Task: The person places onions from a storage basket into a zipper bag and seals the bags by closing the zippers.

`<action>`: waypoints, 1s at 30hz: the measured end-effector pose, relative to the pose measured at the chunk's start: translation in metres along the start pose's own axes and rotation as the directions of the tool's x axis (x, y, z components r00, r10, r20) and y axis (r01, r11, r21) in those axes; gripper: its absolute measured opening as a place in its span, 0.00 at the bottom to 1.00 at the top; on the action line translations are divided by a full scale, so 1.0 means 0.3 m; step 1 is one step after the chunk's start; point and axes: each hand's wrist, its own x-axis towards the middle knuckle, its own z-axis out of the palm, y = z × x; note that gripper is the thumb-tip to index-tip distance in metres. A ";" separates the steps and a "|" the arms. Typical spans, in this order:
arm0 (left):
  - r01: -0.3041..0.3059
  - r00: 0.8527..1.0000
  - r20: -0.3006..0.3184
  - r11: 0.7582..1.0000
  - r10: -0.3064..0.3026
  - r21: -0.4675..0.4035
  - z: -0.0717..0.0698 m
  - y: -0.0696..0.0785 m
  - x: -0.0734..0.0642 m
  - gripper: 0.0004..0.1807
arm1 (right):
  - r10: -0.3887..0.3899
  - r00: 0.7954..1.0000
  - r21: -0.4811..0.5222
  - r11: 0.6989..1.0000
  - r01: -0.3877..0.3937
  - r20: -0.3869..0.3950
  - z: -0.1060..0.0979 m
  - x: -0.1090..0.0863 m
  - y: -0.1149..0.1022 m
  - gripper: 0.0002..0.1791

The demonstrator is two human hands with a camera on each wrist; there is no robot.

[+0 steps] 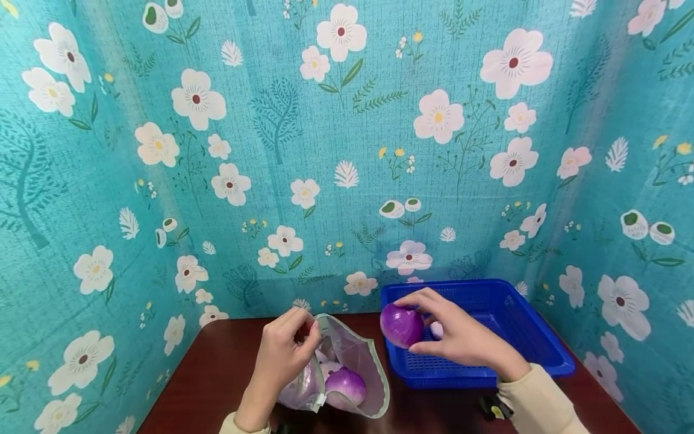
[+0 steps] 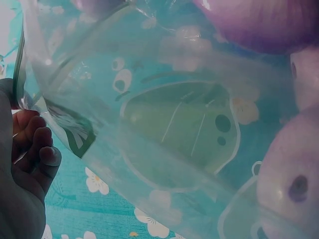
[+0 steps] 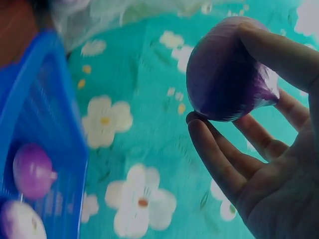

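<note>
My right hand (image 1: 461,333) grips a purple onion (image 1: 402,326) between thumb and fingertips, held over the left rim of a blue plastic basket (image 1: 542,337). In the right wrist view the thumb presses one side of the onion (image 3: 224,74) and the fingers curve under it. With my left hand (image 1: 287,346) I pinch the rim of a see-through zip bag (image 1: 363,346), its mouth spread wide. A purple onion (image 1: 346,386) lies inside, and paler ones (image 2: 294,174) show through the printed plastic in the left wrist view.
More onions (image 3: 34,171) lie in the basket, partly behind my right hand in the head view. Bag and basket stand side by side on a dark red-brown table (image 1: 217,361). A teal flowered cloth (image 1: 325,181) hangs behind and on both sides.
</note>
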 end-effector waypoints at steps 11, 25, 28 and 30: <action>-0.005 1.000 0.000 1.000 0.005 -0.013 0.012 0.005 0.007 0.13 | -0.262 0.965 -0.048 0.964 0.263 0.026 0.112 0.010 -0.117 0.40; 0.003 1.000 0.001 1.000 -0.003 -0.021 0.020 0.007 -0.001 0.13 | -0.112 0.972 0.165 0.983 0.078 0.208 0.198 0.031 -0.138 0.37; 0.002 1.000 -0.003 1.000 -0.002 -0.024 0.021 0.006 -0.002 0.14 | -0.107 0.974 0.158 0.984 0.077 0.197 0.204 0.038 -0.139 0.38; 0.000 1.000 -0.006 1.000 0.000 -0.026 0.021 0.006 -0.002 0.14 | -0.109 0.976 0.154 0.985 0.081 0.188 0.207 0.041 -0.141 0.39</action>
